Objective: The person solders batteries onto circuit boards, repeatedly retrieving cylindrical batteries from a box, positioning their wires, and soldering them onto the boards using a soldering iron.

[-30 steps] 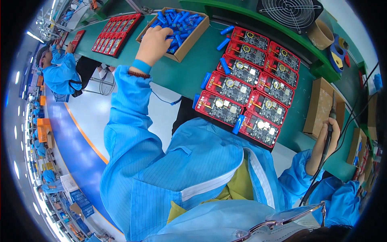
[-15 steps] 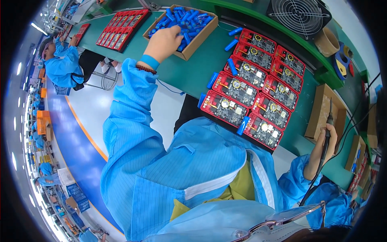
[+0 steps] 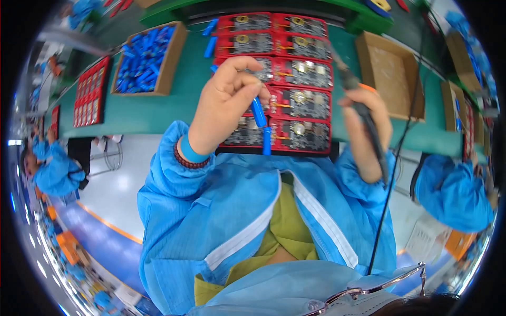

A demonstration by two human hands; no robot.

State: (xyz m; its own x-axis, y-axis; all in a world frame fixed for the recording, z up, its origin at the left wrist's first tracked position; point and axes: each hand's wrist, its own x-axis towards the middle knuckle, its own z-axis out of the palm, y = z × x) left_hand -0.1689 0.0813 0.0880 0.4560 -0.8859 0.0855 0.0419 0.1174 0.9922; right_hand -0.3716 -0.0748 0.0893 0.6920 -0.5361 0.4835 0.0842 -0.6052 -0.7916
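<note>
My left hand (image 3: 229, 102) is over the red frames with its thumb and fingers pinched on a blue cylindrical battery (image 3: 258, 112), which hangs tilted below the fingertips. Just under it another blue battery (image 3: 267, 141) lies between two frames at the near edge. The red frames (image 3: 331, 100) sit in two columns, each holding a circuit board (image 3: 301, 104) with a round coil. My left hand hides part of the left column. To the right, my right hand (image 3: 369, 118) is wrapped round a soldering iron (image 3: 349, 79), its blurred tip pointing up toward the boards.
A cardboard box (image 3: 176, 58) heaped with blue batteries stands at the left. More batteries (image 3: 210, 46) lie beside the left column. On the right is a shallow cardboard box (image 3: 362, 52), with a black cord (image 3: 405, 131) hanging near it. Co-workers sit on both sides.
My left hand has come from the battery box to above the red frames, now with a battery. My right hand has brought the soldering iron in beside them. The view has turned.
</note>
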